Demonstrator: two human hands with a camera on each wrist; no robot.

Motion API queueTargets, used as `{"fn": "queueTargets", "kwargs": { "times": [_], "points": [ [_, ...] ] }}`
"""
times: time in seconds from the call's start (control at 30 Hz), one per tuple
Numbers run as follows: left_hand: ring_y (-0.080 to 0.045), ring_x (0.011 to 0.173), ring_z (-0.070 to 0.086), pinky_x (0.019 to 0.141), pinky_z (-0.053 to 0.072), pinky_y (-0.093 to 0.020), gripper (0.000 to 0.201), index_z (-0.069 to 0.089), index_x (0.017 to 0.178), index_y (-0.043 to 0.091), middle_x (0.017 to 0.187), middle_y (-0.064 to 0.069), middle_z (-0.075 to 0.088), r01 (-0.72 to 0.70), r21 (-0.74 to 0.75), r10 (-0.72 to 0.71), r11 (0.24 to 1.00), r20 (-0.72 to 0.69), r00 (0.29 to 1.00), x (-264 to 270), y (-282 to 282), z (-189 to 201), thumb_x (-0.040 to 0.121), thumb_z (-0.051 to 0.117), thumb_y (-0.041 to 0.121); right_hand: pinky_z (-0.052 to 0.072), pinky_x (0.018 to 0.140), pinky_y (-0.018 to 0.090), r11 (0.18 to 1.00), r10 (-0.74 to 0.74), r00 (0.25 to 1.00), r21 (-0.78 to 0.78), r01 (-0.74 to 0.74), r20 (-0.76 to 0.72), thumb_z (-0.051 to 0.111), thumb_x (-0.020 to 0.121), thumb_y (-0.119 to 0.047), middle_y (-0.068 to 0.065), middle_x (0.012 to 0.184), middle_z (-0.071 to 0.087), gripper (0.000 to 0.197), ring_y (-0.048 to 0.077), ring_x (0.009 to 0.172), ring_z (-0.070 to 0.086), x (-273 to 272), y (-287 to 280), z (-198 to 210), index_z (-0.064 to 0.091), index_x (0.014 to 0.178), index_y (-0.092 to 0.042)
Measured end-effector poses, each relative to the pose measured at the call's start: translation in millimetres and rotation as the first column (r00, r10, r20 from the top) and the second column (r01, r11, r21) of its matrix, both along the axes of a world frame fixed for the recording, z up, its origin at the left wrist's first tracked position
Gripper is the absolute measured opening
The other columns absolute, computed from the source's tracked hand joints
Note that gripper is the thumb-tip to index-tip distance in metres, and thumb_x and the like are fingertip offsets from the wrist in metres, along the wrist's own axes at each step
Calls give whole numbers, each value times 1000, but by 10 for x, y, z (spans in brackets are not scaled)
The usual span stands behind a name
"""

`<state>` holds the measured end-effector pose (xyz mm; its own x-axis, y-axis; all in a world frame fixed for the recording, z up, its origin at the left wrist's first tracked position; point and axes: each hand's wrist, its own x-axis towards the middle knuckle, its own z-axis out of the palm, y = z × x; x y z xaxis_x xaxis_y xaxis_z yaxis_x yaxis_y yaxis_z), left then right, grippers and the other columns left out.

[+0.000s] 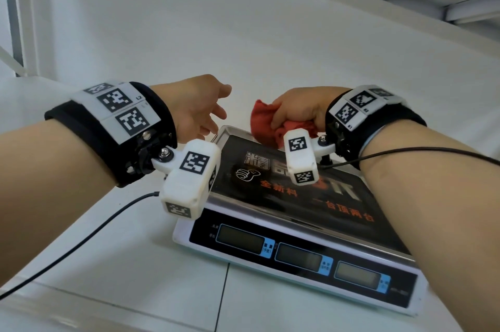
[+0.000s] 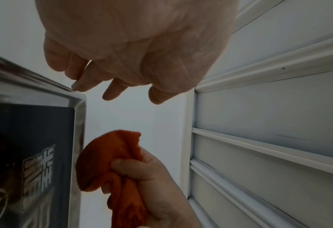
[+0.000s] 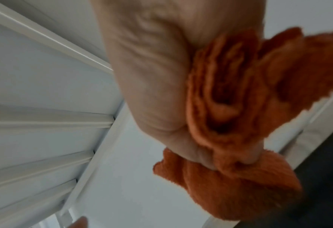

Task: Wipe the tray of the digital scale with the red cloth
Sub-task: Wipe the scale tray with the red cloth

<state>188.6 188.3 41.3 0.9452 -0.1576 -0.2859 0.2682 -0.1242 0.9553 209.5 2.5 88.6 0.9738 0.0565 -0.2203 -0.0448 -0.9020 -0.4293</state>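
The digital scale [image 1: 297,258] sits on the white table with its steel tray [image 1: 224,134] covered by a dark printed film. My right hand [image 1: 297,112] grips the bunched red cloth [image 1: 261,120] over the tray's far edge. The left wrist view shows that right hand [image 2: 152,172] with the red cloth [image 2: 111,157] beside the tray rim [image 2: 79,123]. My left hand [image 1: 197,109] hovers at the tray's far left corner with loosely bent fingers, one fingertip [image 2: 77,86] close to the corner. The right wrist view is filled by the cloth [image 3: 230,108].
A white wall with horizontal rails [image 2: 269,138] runs behind the table. Black cables [image 1: 81,239] trail from both wristbands over the white table top [image 1: 121,264]. The scale's three displays [image 1: 297,256] face me.
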Motion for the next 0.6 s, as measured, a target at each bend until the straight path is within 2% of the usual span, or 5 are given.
{"fn": "queueTargets", "kwargs": {
  "times": [0.13, 0.27, 0.43, 0.53, 0.6],
  "points": [
    [-33, 143, 22, 114, 21, -44, 61, 50, 134, 4, 148, -26, 36, -10, -10, 10, 1000, 20, 1000, 27, -6, 16, 96, 40, 51, 53, 67, 34, 994, -25, 998, -109, 31, 51, 59, 92, -1, 13, 105, 65, 37, 30, 93, 64, -24, -69, -15, 59, 127, -11],
    [-33, 142, 24, 112, 24, -44, 60, 52, 131, 4, 146, -26, 39, -9, -13, 9, 1000, 16, 1000, 50, -18, 14, 96, 41, 52, 56, 56, 23, 977, -43, 995, -203, 61, 91, 61, 93, -10, 2, 89, 69, 21, 11, 60, 68, 28, -57, -121, 67, 113, -10],
    [-34, 141, 26, 91, 41, -42, 62, 44, 136, 3, 149, -28, 32, 2, -73, -4, 997, -23, 1000, -12, -29, 39, 96, 41, 51, 45, 79, 30, 843, 73, 985, -537, 24, 159, 55, 98, -33, 10, 109, 66, 38, 22, 91, 58, 6, 176, -240, 65, 120, -4],
    [-38, 137, 33, 69, 44, -42, 64, 38, 141, 2, 149, -30, 30, -3, -123, -3, 992, -53, 999, -54, -44, 65, 97, 41, 49, 55, 84, 31, 913, 74, 988, -409, -13, 135, 65, 92, -33, 10, 108, 72, 23, 21, 86, 67, 34, 300, -258, 67, 95, -10],
    [-39, 136, 34, 81, 43, -44, 66, 35, 143, 2, 149, -30, 30, 3, -134, -11, 991, -60, 998, -40, -41, 58, 97, 40, 48, 59, 59, 25, 976, 65, 992, -214, -41, 106, 71, 87, -26, 4, 83, 73, 12, 13, 62, 70, 59, 374, -261, 66, 81, -17]
  ]
}}
